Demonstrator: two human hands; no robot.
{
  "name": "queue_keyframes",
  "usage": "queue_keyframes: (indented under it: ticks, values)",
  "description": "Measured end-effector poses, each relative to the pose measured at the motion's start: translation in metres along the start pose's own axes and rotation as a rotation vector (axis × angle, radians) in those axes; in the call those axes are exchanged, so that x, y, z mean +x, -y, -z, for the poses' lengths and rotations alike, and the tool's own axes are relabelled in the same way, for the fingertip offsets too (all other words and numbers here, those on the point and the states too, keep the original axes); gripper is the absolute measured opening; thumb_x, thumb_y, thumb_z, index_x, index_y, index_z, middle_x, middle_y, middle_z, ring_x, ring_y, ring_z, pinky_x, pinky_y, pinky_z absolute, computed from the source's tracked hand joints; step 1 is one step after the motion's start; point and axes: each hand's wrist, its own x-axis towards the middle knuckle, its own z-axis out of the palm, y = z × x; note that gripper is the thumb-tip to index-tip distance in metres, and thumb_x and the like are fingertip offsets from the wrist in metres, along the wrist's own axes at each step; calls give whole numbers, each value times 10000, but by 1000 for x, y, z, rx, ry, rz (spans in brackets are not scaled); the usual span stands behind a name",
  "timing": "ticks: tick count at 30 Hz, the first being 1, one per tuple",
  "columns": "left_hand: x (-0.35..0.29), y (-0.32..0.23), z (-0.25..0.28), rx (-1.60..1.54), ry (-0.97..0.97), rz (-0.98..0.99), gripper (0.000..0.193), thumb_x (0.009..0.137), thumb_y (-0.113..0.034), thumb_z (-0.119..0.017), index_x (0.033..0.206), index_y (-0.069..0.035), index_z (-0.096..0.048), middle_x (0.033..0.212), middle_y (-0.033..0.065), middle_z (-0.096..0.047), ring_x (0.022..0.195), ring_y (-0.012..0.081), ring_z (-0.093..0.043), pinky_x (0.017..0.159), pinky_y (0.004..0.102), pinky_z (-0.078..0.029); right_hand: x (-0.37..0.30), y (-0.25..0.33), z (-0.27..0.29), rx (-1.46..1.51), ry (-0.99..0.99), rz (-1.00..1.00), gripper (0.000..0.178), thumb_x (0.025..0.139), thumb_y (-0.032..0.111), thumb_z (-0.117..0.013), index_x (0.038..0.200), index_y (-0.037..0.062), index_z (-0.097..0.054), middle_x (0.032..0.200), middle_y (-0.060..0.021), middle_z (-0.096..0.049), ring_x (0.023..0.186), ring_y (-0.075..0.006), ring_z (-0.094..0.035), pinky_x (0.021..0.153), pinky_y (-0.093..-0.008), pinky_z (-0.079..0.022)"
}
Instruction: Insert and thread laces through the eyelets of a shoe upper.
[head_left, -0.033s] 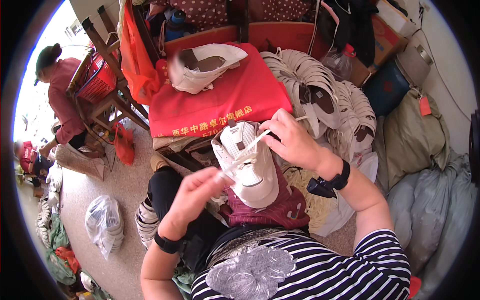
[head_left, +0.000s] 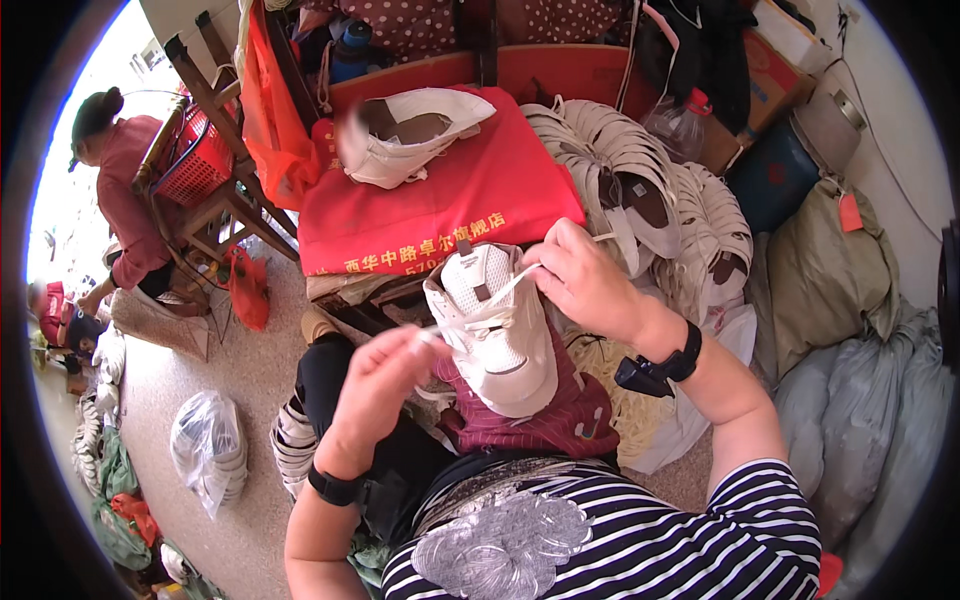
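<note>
A white sneaker (head_left: 505, 365) rests on a maroon cloth over my lap, toe toward me. Its tongue stands up at the far end, and a white shoelace (head_left: 490, 318) crosses the upper. My left hand (head_left: 385, 380) is closed on one part of the lace, left of the shoe; it is slightly blurred. Above the shoe's right side, my right hand (head_left: 575, 280) pinches another part of the lace between thumb and finger. The lace runs between both hands across the tongue.
Beyond the shoe, a red cloth (head_left: 450, 190) covers a low surface bearing another white shoe upper (head_left: 405, 135). Stacked shoe uppers (head_left: 610, 170) stand at its right. Bagged shoes (head_left: 210, 450) sit on the floor. A co-worker (head_left: 130, 180) bends at far left, near a wooden chair (head_left: 225, 190).
My left hand has moved slightly up and left with the lace. My right hand has shifted a little to the right. The sneaker has stayed in place.
</note>
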Motion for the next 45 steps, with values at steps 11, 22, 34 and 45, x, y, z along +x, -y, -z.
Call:
queue_keyframes:
  ticks: [11, 22, 34, 45]
  values:
    - [-23, 22, 40, -223, -92, -77, 252, 962, -149, -531, 759, 0, -548, 680, -9, -377, 619, 102, -345, 576, 271, -274, -1, -8, -1, -354, -162, 64, 147, 774, 18, -692, 902, 63, -638, 801, -66, -465, 801, -258, -543, 702, -359, -459]
    - [0, 5, 45, -569, -83, -339, 309, 1017, -302, -493, 961, -36, -641, 1284, 180, -581, 1273, 308, -513, 1159, 511, -319, 22, 20, -12, 424, -82, -453, 140, 1009, 108, -534, 1029, 68, -667, 955, -81, -697, 893, -208, -681, 831, -348, -512]
    - [-9, 25, 212, -863, -323, -384, 226, 1025, -184, -500, 1098, -15, -632, 1049, 104, -665, 778, 126, -520, 741, 297, -413, -12, -98, 81, 1292, -514, -722, 199, 955, 22, -522, 1114, -56, -612, 836, -78, -638, 608, -67, -493, 554, -209, -413]
    - [-59, 6, 305, -223, -977, -610, 356, 1027, -345, -503, 1160, -45, -642, 981, 45, -702, 649, 46, -442, 564, 220, -346, -157, -218, 127, 688, -880, -1271, 259, 936, 92, -485, 1174, 58, -581, 784, -11, -562, 459, -49, -343, 364, -217, -221]
